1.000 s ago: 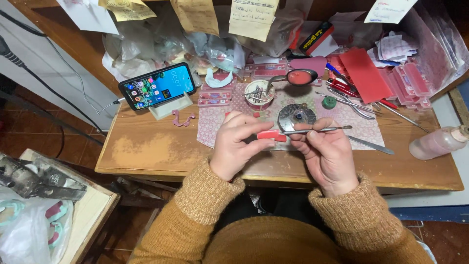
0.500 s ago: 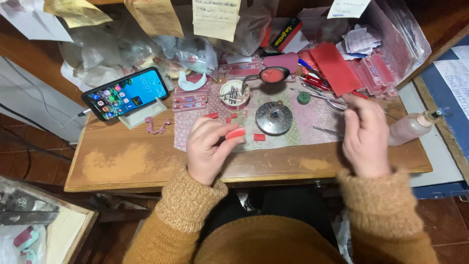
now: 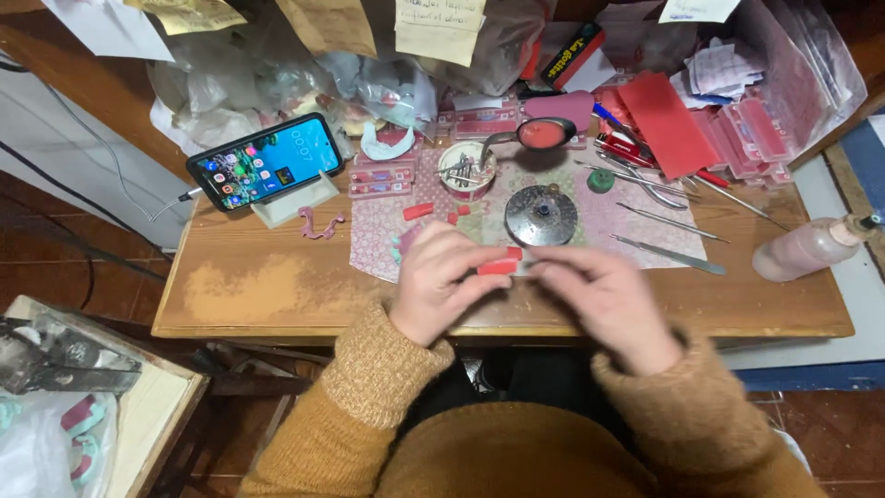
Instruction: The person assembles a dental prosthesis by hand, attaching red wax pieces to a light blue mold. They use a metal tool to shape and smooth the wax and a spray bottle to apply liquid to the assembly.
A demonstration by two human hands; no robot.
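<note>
Both hands meet over the front edge of the worn wooden work table [image 3: 277, 295]. The left hand [image 3: 442, 281] has its fingers curled and pinches one small red wax block [image 3: 499, 266] between thumb and fingertips. The right hand [image 3: 604, 300] reaches in from the other side with its fingers closed toward the same block; it is blurred, so whether it actually touches the block cannot be told. The block sits just above the near edge of the pink patterned cloth mat [image 3: 645, 207], a little in front of one round grey metal disc [image 3: 541, 215] that lies flat on the mat.

On the mat behind the left hand lie three loose red wax bits, the largest [image 3: 418, 211] nearest the phone. One white cup [image 3: 466, 169] holding thin metal instruments stands beside one metal spoon with red wax [image 3: 544, 135] in its bowl. One small green round cap [image 3: 600, 180] lies right of the disc. Two slim metal hand tools lie on the right part of the mat: one long metal probe [image 3: 671, 223] and, nearer the person, one flat metal spatula [image 3: 668, 255]. One pale pink plastic bottle [image 3: 811, 244] lies on its side at the table's right end. One black smartphone [image 3: 267, 161] with its screen lit leans on a white stand at the left. Both forearms wear mustard knitted sleeves [image 3: 378, 373].
</note>
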